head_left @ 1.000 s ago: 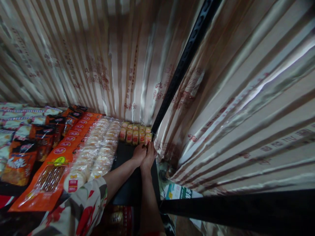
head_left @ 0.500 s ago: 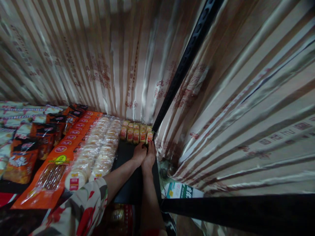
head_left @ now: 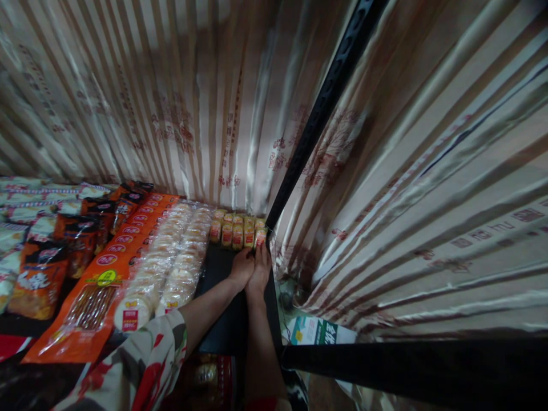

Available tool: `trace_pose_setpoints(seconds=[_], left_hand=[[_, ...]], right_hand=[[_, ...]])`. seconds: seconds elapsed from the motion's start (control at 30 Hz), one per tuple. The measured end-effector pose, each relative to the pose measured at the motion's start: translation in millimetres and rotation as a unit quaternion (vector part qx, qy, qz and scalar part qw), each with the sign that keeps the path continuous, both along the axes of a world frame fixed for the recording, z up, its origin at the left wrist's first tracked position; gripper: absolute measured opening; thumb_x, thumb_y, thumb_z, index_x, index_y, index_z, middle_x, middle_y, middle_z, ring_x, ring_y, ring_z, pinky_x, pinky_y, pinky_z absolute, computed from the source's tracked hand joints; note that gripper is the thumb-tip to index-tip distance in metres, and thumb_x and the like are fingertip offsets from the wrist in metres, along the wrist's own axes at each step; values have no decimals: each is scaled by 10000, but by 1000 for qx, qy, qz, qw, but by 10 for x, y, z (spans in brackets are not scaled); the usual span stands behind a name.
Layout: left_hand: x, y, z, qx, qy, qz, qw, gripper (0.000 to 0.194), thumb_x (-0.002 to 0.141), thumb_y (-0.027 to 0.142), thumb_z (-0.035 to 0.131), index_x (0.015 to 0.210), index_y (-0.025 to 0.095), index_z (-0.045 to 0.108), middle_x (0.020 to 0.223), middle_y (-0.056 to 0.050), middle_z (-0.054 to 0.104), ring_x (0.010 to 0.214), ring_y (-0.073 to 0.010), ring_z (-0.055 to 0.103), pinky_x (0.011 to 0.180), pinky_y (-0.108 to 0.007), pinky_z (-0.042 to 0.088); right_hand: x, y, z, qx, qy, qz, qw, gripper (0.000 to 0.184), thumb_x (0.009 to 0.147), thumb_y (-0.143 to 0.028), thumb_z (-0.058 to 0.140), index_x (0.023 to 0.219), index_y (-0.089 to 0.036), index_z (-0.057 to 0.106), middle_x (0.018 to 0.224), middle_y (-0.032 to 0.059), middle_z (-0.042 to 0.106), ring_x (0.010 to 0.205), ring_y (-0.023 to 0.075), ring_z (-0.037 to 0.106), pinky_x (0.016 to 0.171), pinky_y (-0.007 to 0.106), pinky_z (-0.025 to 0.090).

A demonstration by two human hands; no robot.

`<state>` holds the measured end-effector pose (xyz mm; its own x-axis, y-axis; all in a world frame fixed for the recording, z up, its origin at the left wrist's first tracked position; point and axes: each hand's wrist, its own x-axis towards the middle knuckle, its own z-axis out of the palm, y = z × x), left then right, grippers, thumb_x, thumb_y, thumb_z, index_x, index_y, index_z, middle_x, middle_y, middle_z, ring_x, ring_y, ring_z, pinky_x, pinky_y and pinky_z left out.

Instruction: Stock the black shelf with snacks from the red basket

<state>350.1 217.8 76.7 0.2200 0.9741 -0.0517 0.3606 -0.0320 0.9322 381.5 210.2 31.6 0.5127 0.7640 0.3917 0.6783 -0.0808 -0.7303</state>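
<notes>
Small yellow packaged snacks with red labels [head_left: 237, 234] stand in short rows at the back right corner of a black shelf [head_left: 220, 322]. My right hand [head_left: 260, 268] reaches to the front pack at the right end, its fingers pressed together and stretched up against the pack's lower part. Close beside it, my left hand [head_left: 242, 268] is closed, with fingers curled at the front of the neighbouring packs. Whatever the left fingertips hold, if anything, is hidden. To the left of the packs lie two rows of round white cakes in clear wrap [head_left: 182, 265].
Orange strip packs [head_left: 92, 308], black-and-orange snack bags [head_left: 40, 282] and white-green bags [head_left: 15, 228] lie farther left. A black slotted post [head_left: 317, 123] rises at the corner. A black bar [head_left: 411, 365] runs right. Pleated printed curtains [head_left: 205, 103] hang behind and beside the shelf.
Both hands stay at the right-end pack almost unmoved. The view has shifted very slightly.
</notes>
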Motion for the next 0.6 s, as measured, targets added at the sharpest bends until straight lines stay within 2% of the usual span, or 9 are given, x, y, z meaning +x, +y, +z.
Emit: trace_pose_setpoints(seconds=[0.1,0.2,0.47,0.53,0.6], left_hand=[[133,-143,49,16,-16,2,1000,551,799,155,459,1346,218,434,1256,-102,564,1275,-316,417,1073,-511,335],[144,-193,129,-4,-15,3,1000,538,810,179,463,1346,215,444,1238,-101,577,1267,-318,424,1065,-487,350],[-230,-4,279,-49,23,33,998,506,823,124,436,1322,200,470,1082,-76,664,1042,-235,603,930,-360,475],[-287,50,299,-46,49,65,996,531,827,108,408,1354,178,418,1139,-83,643,1026,-206,611,924,-321,473],[-305,98,329,-27,70,89,993,573,839,108,379,1407,153,318,1277,-102,560,1077,-188,587,943,-292,453]], right_hand=[[-6,0,-23,-7,6,10,1000,512,851,-123,267,1319,-120,473,1412,121,414,1308,206,323,1063,413,317],[-15,-1,-42,-7,5,10,1000,513,850,-118,277,1331,-108,456,1425,126,396,1335,205,291,1082,413,301],[-39,-24,-14,-30,-27,12,999,525,851,-139,309,1365,-80,398,1463,145,330,1369,217,243,1105,417,271],[-46,-29,6,-41,-35,10,999,533,852,-151,322,1379,-83,376,1476,139,307,1374,218,229,1110,413,263],[-53,-28,15,-47,-37,5,998,539,855,-149,310,1388,-92,360,1480,133,299,1377,211,221,1108,413,264]])
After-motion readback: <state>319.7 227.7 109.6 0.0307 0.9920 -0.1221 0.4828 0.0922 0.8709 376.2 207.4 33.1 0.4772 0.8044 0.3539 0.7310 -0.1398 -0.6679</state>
